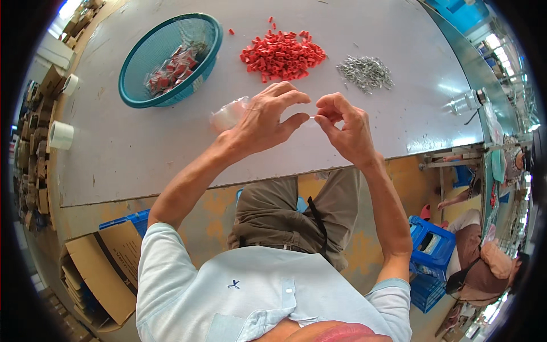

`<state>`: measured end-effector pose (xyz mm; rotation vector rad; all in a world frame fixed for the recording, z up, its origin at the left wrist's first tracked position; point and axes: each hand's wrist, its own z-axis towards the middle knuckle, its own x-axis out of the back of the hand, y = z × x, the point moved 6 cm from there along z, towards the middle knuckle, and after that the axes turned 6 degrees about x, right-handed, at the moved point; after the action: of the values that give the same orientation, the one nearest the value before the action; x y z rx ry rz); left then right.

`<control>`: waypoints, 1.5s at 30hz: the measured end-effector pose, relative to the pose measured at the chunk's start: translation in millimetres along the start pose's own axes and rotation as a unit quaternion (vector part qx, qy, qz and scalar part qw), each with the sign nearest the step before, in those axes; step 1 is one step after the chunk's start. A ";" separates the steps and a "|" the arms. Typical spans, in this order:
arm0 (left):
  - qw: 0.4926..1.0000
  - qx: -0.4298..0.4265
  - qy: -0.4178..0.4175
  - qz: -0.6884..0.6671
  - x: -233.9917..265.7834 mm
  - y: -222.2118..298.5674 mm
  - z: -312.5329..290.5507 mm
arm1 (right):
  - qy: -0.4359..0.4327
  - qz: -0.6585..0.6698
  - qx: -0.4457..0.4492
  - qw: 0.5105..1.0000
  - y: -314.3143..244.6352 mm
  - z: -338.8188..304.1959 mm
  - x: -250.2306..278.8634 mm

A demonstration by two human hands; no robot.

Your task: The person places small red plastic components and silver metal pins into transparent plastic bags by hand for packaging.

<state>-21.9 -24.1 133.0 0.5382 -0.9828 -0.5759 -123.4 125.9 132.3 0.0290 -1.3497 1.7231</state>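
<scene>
Over the near part of the table, my right hand (348, 130) pinches a small, thin silvery piece (311, 117) between thumb and finger; it looks like a metal pin. My left hand (268, 114) faces it, fingers apart from the thumb, the thumb tip close to the piece's end. Whether that tip touches it I cannot tell. Clear plastic bags (227, 115) lie beside my left wrist, partly covered. Beyond my hands sit a heap of small red plastic caps (282, 56) and, to its right, a pile of small silvery metal pieces (364, 74).
A teal plastic basket (126, 85) holding bagged red pieces stands at the far left. Tape rolls (61, 135) rest on the left edge, a clear jar (464, 102) at the right. Below are a cardboard box (108, 268) and blue crates (430, 251); another person (484, 273) sits at the right.
</scene>
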 end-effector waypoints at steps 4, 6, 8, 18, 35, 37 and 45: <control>0.994 0.047 -0.060 -0.073 -33.4 -1.4 7.8 | -0.015 -0.027 0.015 0.999 -2.3 -8.9 16.8; 0.994 0.029 -0.073 -0.076 -44.5 2.3 14.0 | -0.013 -0.030 0.003 0.999 2.3 -14.6 25.8; 0.993 0.016 -0.087 -0.078 -55.2 5.1 16.0 | -0.015 -0.045 0.019 0.999 6.1 -17.8 32.8; 0.953 0.197 -0.043 -0.227 -88.9 -45.8 8.7 | 0.001 -0.016 0.010 1.000 35.5 -13.4 28.1; 0.853 0.321 -0.023 -0.411 -85.8 -76.2 8.0 | 0.119 0.312 -0.212 0.919 90.9 -18.2 -22.3; 0.849 0.319 -0.020 -0.421 -86.1 -72.6 9.0 | 0.098 0.330 -0.229 0.911 98.0 -19.5 -20.2; 0.860 0.325 -0.011 -0.394 -88.7 -77.0 5.0 | 0.155 0.250 -0.215 0.931 91.5 -23.9 -12.6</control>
<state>-80.4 -21.8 31.1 1.5870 -0.9487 -0.9749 -164.3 138.5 47.0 -0.8668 -1.5419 1.6934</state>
